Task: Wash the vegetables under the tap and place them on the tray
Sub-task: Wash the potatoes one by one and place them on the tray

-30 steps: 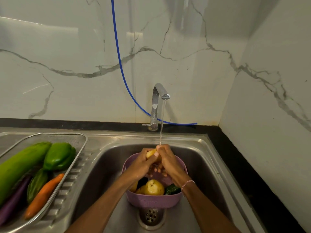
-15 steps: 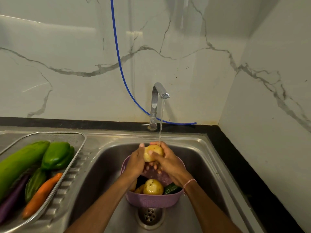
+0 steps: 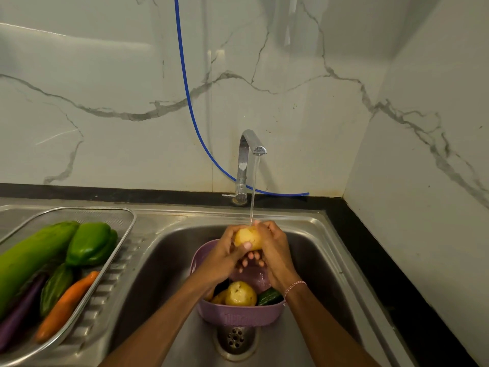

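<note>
since half a second ago the potato (image 3: 247, 237) has turned between the palms, and the left thumb now lies across its lower face. it sits directly under the tap (image 3: 247, 160), above the far rim of the basket (image 3: 238, 312), with the water (image 3: 252, 197) landing on its top.

left hand (image 3: 225, 254): curled round the potato's left side, thumb in front, fingers behind. right hand (image 3: 275, 250): curled round the right side, fingertips showing below the potato. a bracelet (image 3: 295, 286) is on the right wrist.

the basket stands in the sink (image 3: 169, 260), just behind the drain (image 3: 235, 337). it holds a second potato (image 3: 240, 294) and a cucumber (image 3: 268, 296) beside it; other pieces under the left forearm are too hidden to name.

the tray (image 3: 127, 234) rests on the drainboard to the left of the sink. in it: a gourd (image 3: 31, 258), a pepper (image 3: 90, 243) touching the gourd's far end, a small green vegetable (image 3: 55, 286), a carrot (image 3: 66, 305) along the near right side, and an eggplant (image 3: 21, 305).

a hose (image 3: 185, 83) hangs down the wall and passes behind the tap.
</note>
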Demonstrator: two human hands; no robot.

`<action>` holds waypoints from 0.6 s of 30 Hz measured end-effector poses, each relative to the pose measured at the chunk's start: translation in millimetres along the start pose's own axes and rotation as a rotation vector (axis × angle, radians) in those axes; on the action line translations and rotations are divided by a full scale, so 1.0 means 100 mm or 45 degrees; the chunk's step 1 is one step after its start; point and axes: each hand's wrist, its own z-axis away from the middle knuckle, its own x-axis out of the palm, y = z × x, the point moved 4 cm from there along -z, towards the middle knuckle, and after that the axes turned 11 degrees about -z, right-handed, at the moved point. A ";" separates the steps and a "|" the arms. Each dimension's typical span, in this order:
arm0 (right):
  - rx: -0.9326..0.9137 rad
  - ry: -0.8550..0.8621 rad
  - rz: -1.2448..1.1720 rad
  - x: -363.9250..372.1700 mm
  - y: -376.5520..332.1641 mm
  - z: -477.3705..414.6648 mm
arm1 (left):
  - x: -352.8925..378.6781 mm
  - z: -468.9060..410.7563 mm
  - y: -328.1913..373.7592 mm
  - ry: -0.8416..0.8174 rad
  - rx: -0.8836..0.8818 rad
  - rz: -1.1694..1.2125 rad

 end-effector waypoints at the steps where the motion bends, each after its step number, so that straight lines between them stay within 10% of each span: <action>1: 0.035 0.023 -0.028 -0.02 0.01 0.00 | 0.02 0.00 0.00 -0.020 0.028 -0.050; 13: 0.356 -0.480 -0.224 0.11 -0.06 0.13 | -0.27 -0.10 -0.07 0.239 -0.012 -0.254; 18: 0.260 -0.346 0.257 -0.07 -0.07 0.14 | -0.21 -0.04 -0.20 0.152 -0.291 -0.247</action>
